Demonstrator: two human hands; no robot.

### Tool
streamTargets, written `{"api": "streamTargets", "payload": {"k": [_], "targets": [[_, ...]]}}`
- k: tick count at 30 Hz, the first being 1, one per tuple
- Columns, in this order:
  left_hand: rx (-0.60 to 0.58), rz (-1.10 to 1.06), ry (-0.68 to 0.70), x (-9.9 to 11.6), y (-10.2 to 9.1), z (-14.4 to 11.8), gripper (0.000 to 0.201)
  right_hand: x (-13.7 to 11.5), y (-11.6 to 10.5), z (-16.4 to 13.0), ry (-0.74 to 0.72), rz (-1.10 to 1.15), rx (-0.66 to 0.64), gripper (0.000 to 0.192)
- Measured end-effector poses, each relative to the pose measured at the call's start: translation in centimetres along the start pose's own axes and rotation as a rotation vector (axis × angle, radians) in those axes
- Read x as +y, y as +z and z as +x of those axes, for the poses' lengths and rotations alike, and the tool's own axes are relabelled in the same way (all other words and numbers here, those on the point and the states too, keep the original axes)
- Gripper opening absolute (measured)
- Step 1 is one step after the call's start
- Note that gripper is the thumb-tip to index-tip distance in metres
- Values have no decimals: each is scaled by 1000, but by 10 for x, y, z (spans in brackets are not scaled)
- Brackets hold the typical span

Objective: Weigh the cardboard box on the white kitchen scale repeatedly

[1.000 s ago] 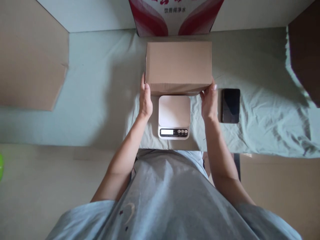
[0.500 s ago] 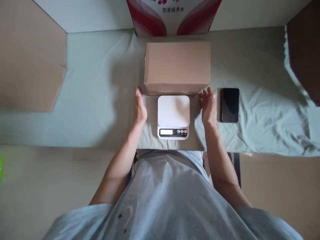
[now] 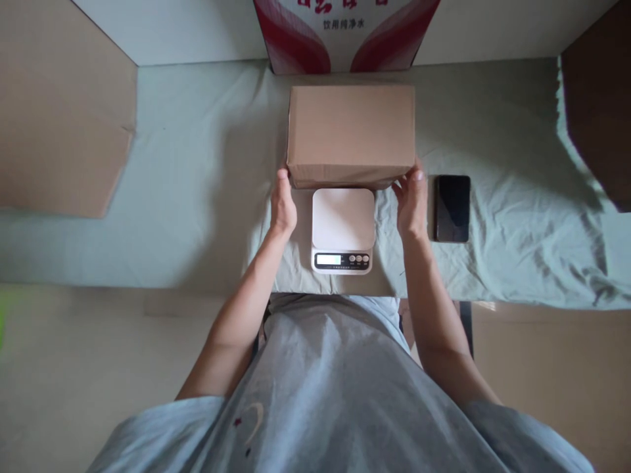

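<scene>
A closed brown cardboard box [image 3: 351, 126] sits on the cloth-covered surface, just behind a white digital kitchen scale [image 3: 343, 219]. The scale's plate carries nothing, and its display is lit but unreadable. My left hand [image 3: 284, 205] is at the box's near left corner, thumb up against the edge, its other fingers mostly hidden. On the opposite side, my right hand [image 3: 412, 200] grips the near right corner, with some fingertips curled at the front face. A black smartphone [image 3: 453, 208] lies to the right of my right hand.
A red and white printed carton [image 3: 344, 46] stands at the back. Large cardboard pieces flank the surface at left [image 3: 59, 118] and right [image 3: 599, 105]. Green cloth [image 3: 182, 184] covers the surface, wrinkled on the right, and its front edge runs close to my body.
Both hands have moved slightly forward and inward, from beside the box's near corners to contact with them. The scale and phone stay in place.
</scene>
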State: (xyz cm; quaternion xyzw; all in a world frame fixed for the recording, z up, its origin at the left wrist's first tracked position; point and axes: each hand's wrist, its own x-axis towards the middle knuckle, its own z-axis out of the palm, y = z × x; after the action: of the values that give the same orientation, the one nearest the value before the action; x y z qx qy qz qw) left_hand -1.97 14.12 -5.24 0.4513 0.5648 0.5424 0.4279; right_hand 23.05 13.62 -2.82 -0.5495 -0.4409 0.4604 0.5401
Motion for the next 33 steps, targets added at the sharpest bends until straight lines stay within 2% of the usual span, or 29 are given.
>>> {"api": "streamTargets", "payload": {"k": [4, 7, 10, 13, 17, 20, 33], "targets": [[-29, -28, 2, 24, 8, 1, 76, -17, 8, 8, -87, 23, -42, 62], [-43, -55, 55, 50, 4, -12, 76, -38, 4, 1, -143, 16, -34, 63], [-100, -60, 125, 74, -6, -41, 72, -59, -6, -27, -171, -11, -3, 60], [-102, -44, 120, 85, -17, -81, 63, -67, -15, -66, -183, 9, -4, 60], [-63, -18, 83, 81, -27, -123, 57, -58, -22, -108, -132, 15, 12, 61], [-62, -7, 42, 75, -29, -137, 60, -50, -23, -122, -91, 4, 10, 62], [-62, 21, -19, 60, -31, -143, 62, -36, -26, -130, -33, -53, -7, 63]]}}
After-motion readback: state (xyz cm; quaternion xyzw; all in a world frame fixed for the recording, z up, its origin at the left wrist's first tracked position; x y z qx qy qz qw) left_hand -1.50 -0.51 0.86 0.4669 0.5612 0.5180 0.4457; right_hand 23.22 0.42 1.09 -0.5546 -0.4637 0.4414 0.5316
